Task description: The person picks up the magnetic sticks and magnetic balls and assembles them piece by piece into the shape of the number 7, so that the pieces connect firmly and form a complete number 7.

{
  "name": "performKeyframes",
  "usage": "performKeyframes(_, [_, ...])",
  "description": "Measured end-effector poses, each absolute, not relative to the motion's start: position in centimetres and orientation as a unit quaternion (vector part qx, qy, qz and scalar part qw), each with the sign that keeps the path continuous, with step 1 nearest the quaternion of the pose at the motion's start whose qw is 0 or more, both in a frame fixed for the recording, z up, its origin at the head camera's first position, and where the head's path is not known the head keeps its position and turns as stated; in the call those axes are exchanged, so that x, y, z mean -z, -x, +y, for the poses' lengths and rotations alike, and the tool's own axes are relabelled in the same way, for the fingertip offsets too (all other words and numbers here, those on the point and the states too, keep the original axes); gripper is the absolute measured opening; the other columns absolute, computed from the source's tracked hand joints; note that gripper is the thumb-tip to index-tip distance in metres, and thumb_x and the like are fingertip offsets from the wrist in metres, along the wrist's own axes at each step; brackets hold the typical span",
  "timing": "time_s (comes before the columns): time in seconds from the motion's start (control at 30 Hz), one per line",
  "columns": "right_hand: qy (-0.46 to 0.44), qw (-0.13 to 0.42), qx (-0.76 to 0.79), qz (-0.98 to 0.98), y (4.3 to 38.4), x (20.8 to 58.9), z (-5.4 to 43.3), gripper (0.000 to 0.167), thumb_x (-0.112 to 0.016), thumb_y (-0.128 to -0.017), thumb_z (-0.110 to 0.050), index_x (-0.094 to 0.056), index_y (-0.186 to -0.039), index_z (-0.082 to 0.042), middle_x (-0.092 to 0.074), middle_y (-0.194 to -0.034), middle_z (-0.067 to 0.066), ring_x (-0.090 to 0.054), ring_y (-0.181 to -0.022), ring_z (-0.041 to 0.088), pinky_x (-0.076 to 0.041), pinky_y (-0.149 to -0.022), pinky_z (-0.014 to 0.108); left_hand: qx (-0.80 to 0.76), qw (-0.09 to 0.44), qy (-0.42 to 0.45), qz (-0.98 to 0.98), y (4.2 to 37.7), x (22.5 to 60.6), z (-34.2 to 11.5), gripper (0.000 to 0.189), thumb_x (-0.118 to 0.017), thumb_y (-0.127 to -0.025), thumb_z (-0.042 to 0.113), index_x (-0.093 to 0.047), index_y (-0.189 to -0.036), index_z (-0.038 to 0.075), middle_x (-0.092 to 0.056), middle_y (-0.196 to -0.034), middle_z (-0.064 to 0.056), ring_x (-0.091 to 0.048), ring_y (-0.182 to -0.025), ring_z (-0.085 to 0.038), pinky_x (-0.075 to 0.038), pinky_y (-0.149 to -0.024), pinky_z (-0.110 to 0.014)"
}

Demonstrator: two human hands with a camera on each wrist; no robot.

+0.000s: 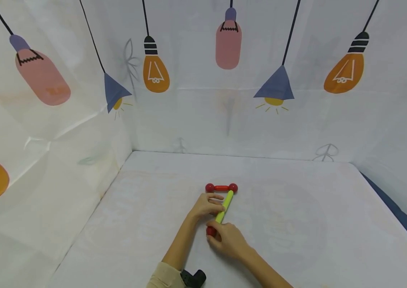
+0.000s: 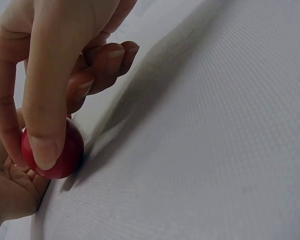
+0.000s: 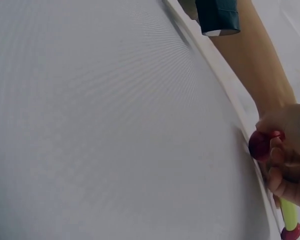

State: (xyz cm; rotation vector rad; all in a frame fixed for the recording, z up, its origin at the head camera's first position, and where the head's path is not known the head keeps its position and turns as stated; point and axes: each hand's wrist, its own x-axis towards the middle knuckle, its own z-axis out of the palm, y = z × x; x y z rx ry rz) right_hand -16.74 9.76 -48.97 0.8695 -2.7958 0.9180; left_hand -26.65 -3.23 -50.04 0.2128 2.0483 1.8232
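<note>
A yellow-green toy rod [image 1: 229, 199] slants on the white table, its upper end meeting a red ball [image 1: 233, 187]. My left hand [image 1: 206, 205] pinches the rod near its middle from the left. At the rod's lower end, my right hand [image 1: 229, 239] holds another red ball [image 1: 210, 231] between thumb and fingers. In the left wrist view that ball [image 2: 72, 155] shows under the right hand's fingertips [image 2: 44, 152], with part of the left hand [image 2: 15, 192] behind. A short red rod [image 1: 221, 188] joins the upper ball to a third red ball [image 1: 209, 187] on its left.
The white tabletop [image 1: 297, 224] extends around both hands. A pale sheet printed with hanging lamps [image 1: 196, 116] stands behind the table and along its left side. A black device [image 1: 193, 278] is strapped to the left wrist. Dark blue material [image 1: 398, 212] shows past the right edge.
</note>
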Motion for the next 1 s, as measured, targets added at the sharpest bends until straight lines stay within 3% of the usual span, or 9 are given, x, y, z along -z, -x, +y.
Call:
performKeyframes(0.23, [-0.28,0.012,-0.299,-0.912,16.5,49.0,10.4,0.031,-0.068,-0.084,-0.022,-0.064,-0.112,-0.009,-0.045,-0.062,-0.015,-0.038,-0.055,-0.001,-0.037,-0.052,0.016,-0.652,0.201,-0.074,0.727,26.6,50.0,-3.2,0.041,-0.074,-0.073,0.005,-0.063,-0.111,-0.005,-0.07,-0.091,-0.017,-0.065,-0.069,-0.014,-0.055,-0.063,-0.028])
performKeyframes(0.43, [-0.312,0.059,-0.281,-0.906,16.4,49.3,10.8,0.03,-0.07,-0.084,-0.02,-0.064,-0.112,-0.008,-0.063,-0.079,-0.007,-0.048,-0.066,0.0,-0.044,-0.06,0.02,-0.645,0.204,-0.074,0.733,26.7,49.9,-3.2,0.042,-0.075,-0.073,0.008,-0.064,-0.111,-0.004,-0.071,-0.091,-0.015,-0.065,-0.071,-0.014,-0.055,-0.064,-0.029])
performKeyframes(0.53, [-0.318,0.067,-0.287,-0.901,16.4,49.5,10.8,0.035,-0.07,-0.084,-0.021,-0.062,-0.115,-0.006,-0.059,-0.073,-0.008,-0.045,-0.062,-0.002,-0.042,-0.056,0.017,-0.645,0.203,-0.082,0.733,26.7,50.0,-3.1,0.042,-0.074,-0.073,0.007,-0.063,-0.112,-0.005,-0.071,-0.091,-0.016,-0.065,-0.07,-0.014,-0.055,-0.064,-0.029])
performKeyframes(0.67, [-0.298,0.052,-0.32,-0.898,16.3,49.6,11.0,0.043,-0.07,-0.085,-0.025,-0.059,-0.121,-0.005,-0.048,-0.063,-0.014,-0.04,-0.055,-0.004,-0.037,-0.051,0.015,-0.648,0.201,-0.09,0.729,26.7,49.9,-3.1,0.044,-0.074,-0.071,0.004,-0.062,-0.112,-0.007,-0.07,-0.089,-0.018,-0.065,-0.067,-0.014,-0.055,-0.062,-0.029])
performKeyframes(1.0, [-0.263,-0.015,-0.405,-0.876,16.8,49.8,12.4,0.049,-0.066,-0.088,-0.032,-0.055,-0.126,-0.004,-0.054,-0.069,-0.011,-0.046,-0.057,-0.003,-0.043,-0.052,0.018,-0.64,0.178,-0.103,0.741,26.3,49.3,-3.4,0.043,-0.073,-0.075,0.004,-0.059,-0.114,-0.01,-0.07,-0.088,-0.02,-0.066,-0.065,-0.017,-0.056,-0.06,-0.031])
